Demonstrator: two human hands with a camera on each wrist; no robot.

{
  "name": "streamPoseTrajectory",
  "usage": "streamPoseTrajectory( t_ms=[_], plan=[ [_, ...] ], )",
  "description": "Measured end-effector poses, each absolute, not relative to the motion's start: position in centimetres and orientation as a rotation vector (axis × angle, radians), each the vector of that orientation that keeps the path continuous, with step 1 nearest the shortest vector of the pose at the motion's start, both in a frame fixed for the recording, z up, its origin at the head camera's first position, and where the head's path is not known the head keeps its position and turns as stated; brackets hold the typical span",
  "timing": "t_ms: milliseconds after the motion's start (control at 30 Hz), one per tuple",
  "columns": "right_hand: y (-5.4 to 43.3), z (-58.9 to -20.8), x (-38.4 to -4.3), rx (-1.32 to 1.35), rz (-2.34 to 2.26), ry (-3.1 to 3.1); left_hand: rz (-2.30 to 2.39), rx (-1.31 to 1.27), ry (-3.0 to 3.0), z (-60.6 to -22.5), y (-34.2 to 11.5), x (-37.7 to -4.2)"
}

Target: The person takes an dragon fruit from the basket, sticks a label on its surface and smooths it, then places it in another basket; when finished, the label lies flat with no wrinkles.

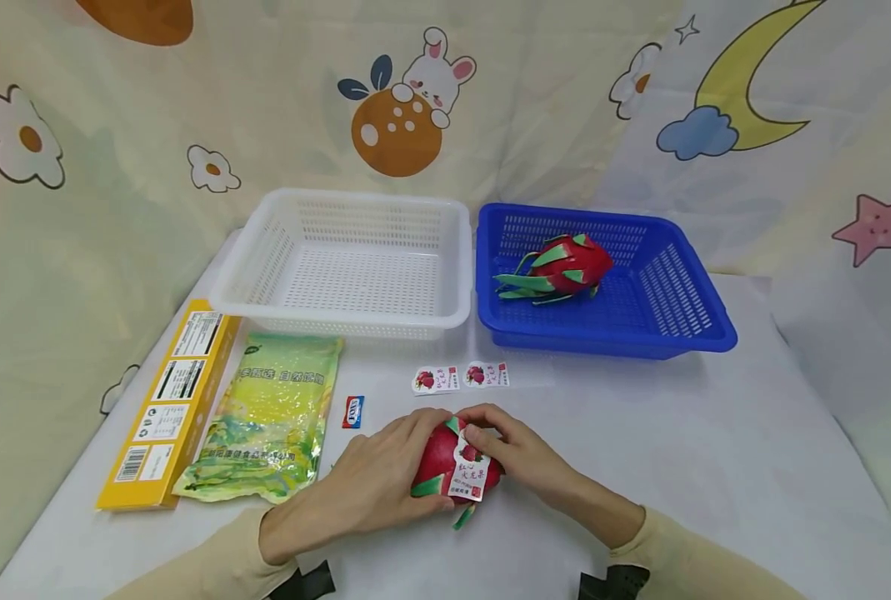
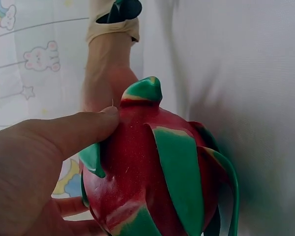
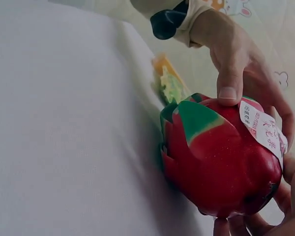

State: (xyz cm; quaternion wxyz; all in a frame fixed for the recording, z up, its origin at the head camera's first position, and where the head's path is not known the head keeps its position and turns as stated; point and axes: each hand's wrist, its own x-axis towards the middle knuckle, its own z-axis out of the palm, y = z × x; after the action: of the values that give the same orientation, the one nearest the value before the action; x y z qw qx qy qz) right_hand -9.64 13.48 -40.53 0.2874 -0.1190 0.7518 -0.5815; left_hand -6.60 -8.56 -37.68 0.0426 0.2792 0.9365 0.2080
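Note:
Between both hands is a red dragon fruit (image 1: 433,458) with green scales, near the front of the table. My left hand (image 1: 377,471) grips its left side, the thumb along the near side and the fingers over the far side. My right hand (image 1: 531,458) holds it from the right, the thumb at the top edge of a white printed label (image 1: 470,475) on the fruit. In the right wrist view the label (image 3: 263,128) lies on the red skin with one edge slightly raised. Green scales (image 2: 179,172) of the fruit fill the left wrist view.
Behind stand a white basket (image 1: 362,321) and a blue basket (image 1: 595,333) with another dragon fruit (image 1: 573,262) inside. Two more labels (image 1: 436,380) lie before them. Leftward are a yellow box (image 1: 167,408), a green-yellow packet (image 1: 268,417) and a small blue-red wrapper (image 1: 352,412).

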Motion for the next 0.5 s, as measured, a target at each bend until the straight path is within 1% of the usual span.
streamPoseTrajectory(
  t_ms=[133,333,500],
  plan=[
    [13.5,-40.37,-9.72,-0.259,-1.577,1.965,0.636,0.882,2.875,-37.7,-8.58,-6.59],
    [13.37,-39.87,-9.62,-0.243,-1.534,2.019,0.633,0.894,2.878,-37.73,-8.84,-6.63],
    [13.8,-40.27,-9.16,-0.343,-1.418,2.107,0.624,0.922,2.844,-37.72,-9.05,-6.78]
  ],
)
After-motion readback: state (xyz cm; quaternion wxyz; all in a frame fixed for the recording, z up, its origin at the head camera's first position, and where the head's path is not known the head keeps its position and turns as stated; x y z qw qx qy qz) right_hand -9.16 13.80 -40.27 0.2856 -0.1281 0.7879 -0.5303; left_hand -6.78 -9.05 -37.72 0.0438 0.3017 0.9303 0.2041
